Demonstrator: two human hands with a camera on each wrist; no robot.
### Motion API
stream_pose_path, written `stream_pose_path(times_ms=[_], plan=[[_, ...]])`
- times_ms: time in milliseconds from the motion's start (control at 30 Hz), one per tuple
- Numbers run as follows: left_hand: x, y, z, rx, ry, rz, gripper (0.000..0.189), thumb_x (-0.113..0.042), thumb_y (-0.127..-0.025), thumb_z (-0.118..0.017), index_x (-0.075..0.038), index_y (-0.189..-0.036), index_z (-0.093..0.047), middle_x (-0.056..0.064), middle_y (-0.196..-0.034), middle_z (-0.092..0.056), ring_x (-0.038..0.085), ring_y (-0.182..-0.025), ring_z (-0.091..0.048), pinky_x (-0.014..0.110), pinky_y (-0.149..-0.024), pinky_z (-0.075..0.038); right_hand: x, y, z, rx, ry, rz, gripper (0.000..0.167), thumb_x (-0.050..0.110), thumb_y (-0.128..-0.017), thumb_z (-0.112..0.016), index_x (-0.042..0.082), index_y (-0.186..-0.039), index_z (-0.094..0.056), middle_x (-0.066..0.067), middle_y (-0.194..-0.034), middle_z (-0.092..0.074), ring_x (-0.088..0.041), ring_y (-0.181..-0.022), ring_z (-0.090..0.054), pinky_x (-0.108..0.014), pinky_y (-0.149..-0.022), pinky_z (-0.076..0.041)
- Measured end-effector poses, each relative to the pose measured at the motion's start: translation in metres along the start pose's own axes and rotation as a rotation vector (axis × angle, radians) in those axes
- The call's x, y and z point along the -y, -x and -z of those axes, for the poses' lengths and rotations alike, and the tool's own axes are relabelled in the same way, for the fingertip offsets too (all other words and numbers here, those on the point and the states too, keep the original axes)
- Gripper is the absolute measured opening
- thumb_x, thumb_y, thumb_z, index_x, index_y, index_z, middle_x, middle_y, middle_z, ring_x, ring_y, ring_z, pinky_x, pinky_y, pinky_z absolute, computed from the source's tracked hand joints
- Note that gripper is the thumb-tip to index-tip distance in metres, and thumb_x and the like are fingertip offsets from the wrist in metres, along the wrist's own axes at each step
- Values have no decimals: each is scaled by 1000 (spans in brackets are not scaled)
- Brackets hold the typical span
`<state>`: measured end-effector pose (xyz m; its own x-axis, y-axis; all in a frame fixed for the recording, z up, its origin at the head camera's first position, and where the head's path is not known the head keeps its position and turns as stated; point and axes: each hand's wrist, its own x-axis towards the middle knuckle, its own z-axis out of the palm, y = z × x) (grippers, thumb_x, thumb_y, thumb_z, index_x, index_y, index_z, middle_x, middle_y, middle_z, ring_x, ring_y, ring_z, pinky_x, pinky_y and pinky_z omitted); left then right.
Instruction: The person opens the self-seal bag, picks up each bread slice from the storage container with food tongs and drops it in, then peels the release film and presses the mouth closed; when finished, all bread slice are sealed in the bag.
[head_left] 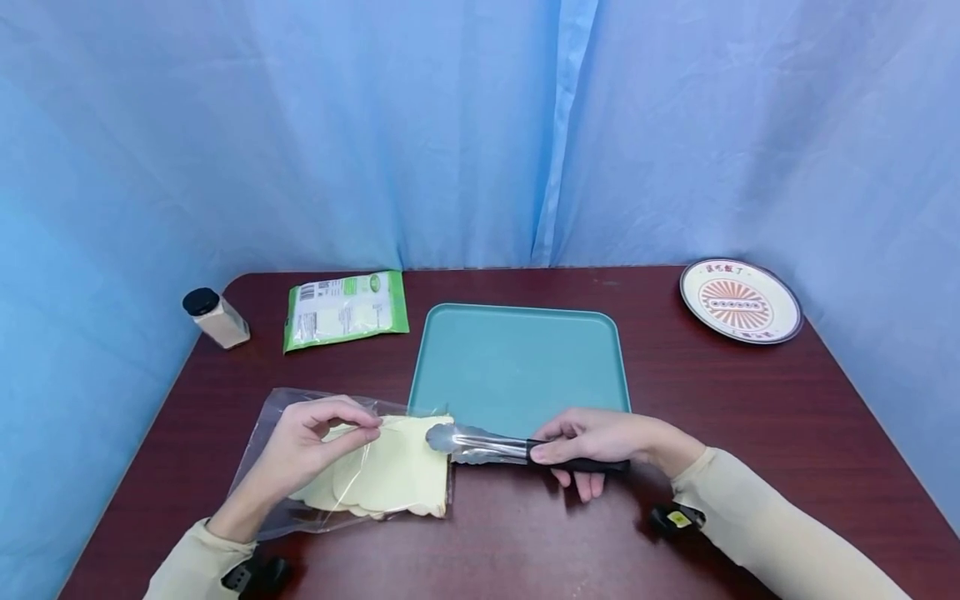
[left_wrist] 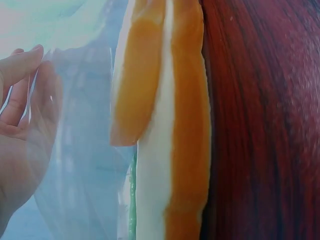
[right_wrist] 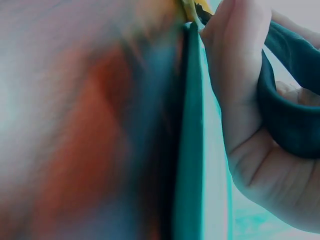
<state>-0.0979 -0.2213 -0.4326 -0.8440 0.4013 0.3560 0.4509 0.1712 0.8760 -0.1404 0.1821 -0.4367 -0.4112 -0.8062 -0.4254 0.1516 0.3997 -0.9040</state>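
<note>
Left grip (head_left: 307,443) has thumb and fingers pinching the film of the clear bag (head_left: 270,425); right grip (head_left: 600,435) is wrapped round the handles of the tongs (head_left: 491,443). Bread slices (head_left: 420,467) lie overlapped in the bag on the near side of the bench (head_left: 712,400), right edge toward the tongs. Tong tips sit at that edge; we can't tell if they touch bread.

Risks, as we see them:

1. Film snag. Film runs close to the bread's right edge, so the tips could bite plastic and drag the whole bag.
2. Double pick. Slices overlap tightly; tips set too deep would likely take more than one.
3. Tearing. Bread looks soft, tong heads are scalloped; squeeze too hard or catch only crust, and it rips.
4. Lost bag edge. The pinch looks light, on thin film. If it slips, plastic drops back over the slices.
5. Tray bump. Tongs cross the near edge of the tray (head_left: 517,358); a low sweep could knock it.

Right wrist view is partly blurred and doesn't show the tips, so we can't confirm clearance there.
</note>
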Motion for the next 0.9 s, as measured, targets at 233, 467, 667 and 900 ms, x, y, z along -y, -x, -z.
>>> stream_pose_path(times_ms=[233,467,667,900], plan=[[-2,-2,-3,24,8,9,24,13,-83,-76,-1,-102,-75,12,-100,-75,18,-97,-70,29,-77,-58,-9,5,-10,4,-38,-21,42,34,-103,-61,-7,-103,-62,-12,-71,-64,-18,-48,-65,-35,-43,-55],[-3,-2,-4,24,-7,12,22,12,-83,-76,1,-101,-75,12,-100,-75,17,-97,-70,28,-77,-58,-12,8,-16,26,-97,-49,39,34,-102,-62,-5,-109,-63,-10,-71,-63,-15,-46,-63,-26,-41,-51],[-3,-3,-5,32,14,-28,21,16,-83,-74,4,-100,-73,19,-97,-73,18,-93,-70,27,-74,-57,-10,8,-16,14,-85,-36,43,35,-103,-61,-8,-105,-59,-9,-71,-64,-15,-47,-63,-27,-42,-52],[-10,-6,-5,7,-3,-18,15,7,-87,-76,0,-100,-75,13,-96,-74,23,-89,-71,28,-75,-59,-2,8,-16,-20,-2,12,42,34,-104,-60,-7,-106,-60,-11,-71,-63,-19,-47,-64,-37,-43,-55]])
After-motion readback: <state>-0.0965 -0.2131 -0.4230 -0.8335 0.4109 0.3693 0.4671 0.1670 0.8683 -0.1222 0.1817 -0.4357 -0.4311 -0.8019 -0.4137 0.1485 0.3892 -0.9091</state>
